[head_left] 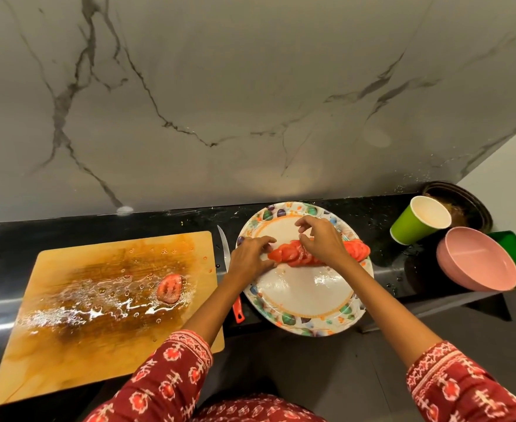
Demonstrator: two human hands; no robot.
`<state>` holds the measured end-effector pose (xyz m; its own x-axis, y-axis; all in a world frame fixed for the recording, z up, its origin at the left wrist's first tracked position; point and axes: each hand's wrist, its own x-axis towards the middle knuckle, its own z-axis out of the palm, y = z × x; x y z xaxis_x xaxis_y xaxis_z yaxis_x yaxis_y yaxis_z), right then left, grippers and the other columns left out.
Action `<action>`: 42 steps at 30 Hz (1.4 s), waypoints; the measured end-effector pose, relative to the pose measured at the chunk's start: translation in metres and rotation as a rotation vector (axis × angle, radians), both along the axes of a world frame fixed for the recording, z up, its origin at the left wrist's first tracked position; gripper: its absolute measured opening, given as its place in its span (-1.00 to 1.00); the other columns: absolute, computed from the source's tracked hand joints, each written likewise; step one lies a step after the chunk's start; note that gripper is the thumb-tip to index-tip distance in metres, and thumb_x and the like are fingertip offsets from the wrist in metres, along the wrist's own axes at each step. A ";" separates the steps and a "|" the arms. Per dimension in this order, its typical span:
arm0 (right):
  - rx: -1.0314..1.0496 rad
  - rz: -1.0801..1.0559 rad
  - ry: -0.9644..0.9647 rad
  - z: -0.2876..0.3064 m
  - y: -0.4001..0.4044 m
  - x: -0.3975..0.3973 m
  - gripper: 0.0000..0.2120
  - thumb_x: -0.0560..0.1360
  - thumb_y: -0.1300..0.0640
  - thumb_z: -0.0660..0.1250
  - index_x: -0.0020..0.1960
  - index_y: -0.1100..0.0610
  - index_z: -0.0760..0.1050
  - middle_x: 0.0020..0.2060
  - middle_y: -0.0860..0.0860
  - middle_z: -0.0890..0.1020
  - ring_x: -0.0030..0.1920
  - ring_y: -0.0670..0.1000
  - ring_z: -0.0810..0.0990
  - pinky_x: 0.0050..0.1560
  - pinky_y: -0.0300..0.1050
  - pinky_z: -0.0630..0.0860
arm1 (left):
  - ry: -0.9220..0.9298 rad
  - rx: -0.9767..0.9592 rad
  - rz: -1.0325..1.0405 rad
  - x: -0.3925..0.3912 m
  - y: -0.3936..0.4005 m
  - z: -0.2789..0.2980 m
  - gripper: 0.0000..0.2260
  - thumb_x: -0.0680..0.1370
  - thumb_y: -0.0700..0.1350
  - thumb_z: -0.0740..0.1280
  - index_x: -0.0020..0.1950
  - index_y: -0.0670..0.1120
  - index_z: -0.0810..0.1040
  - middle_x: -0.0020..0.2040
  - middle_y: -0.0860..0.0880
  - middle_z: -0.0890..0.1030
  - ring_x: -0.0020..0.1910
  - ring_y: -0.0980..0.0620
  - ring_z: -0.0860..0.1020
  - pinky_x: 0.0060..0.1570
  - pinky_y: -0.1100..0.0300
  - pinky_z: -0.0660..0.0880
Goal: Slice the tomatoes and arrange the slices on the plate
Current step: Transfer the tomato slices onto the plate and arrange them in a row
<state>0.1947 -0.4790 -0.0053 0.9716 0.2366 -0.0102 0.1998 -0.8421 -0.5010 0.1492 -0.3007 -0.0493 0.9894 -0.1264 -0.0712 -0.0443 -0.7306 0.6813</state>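
Tomato slices on plate, seemingly overlapped

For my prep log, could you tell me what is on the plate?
A row of overlapping tomato slices lies across the plate, with both hands on it; the right hand hides its middle.

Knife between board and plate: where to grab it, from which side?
Grip the red handle, the near end, coming from above at the counter's front edge. The knife lies flat, blade pointing toward the wall, squeezed between the cutting board and plate; the left hand covers its middle.
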 end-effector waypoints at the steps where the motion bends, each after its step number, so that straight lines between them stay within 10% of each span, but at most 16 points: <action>1: 0.000 0.015 0.027 0.000 -0.001 -0.001 -0.71 0.46 0.31 0.30 0.16 0.15 0.49 -0.01 0.05 0.61 0.03 0.02 0.50 -0.03 -0.10 0.48 | -0.004 -0.010 0.005 -0.001 -0.001 0.000 -0.51 0.42 -0.02 0.45 0.32 0.01 0.44 0.13 0.02 0.61 0.15 0.03 0.49 0.04 0.09 0.46; 27: 0.177 0.281 -0.028 -0.007 0.131 -0.072 -0.77 0.44 0.32 0.27 0.09 0.22 0.52 -0.05 0.09 0.63 0.00 0.09 0.53 0.01 -0.05 0.46 | -0.127 -0.085 0.468 -0.117 0.146 0.017 -0.62 0.51 -0.23 0.33 0.33 -0.10 0.43 0.13 -0.08 0.57 0.13 -0.02 0.51 0.16 -0.01 0.48; 36: -0.105 0.413 0.119 -0.010 0.222 -0.109 -0.64 0.49 0.16 0.34 0.27 0.14 0.41 0.20 0.08 0.50 0.26 0.07 0.37 0.20 -0.03 0.43 | -0.047 0.044 0.504 -0.154 0.200 0.013 -0.53 0.50 -0.16 0.36 0.39 -0.04 0.36 0.23 -0.03 0.51 0.24 -0.02 0.39 0.17 0.10 0.33; 42: -0.086 0.331 0.239 -0.003 0.216 -0.111 -0.87 0.45 0.21 0.39 -0.02 0.22 0.58 -0.10 0.08 0.61 -0.05 -0.02 0.53 -0.06 -0.16 0.45 | -0.083 0.024 0.451 -0.153 0.190 0.007 -0.57 0.49 -0.19 0.36 0.35 -0.07 0.40 0.21 -0.04 0.54 0.21 -0.01 0.43 0.21 0.09 0.34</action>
<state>0.0832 -0.2627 -0.0086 0.8110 0.5246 -0.2591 0.3538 -0.7924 -0.4969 -0.0042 -0.1103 -0.0425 0.9477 0.3190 0.0129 0.2281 -0.7048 0.6717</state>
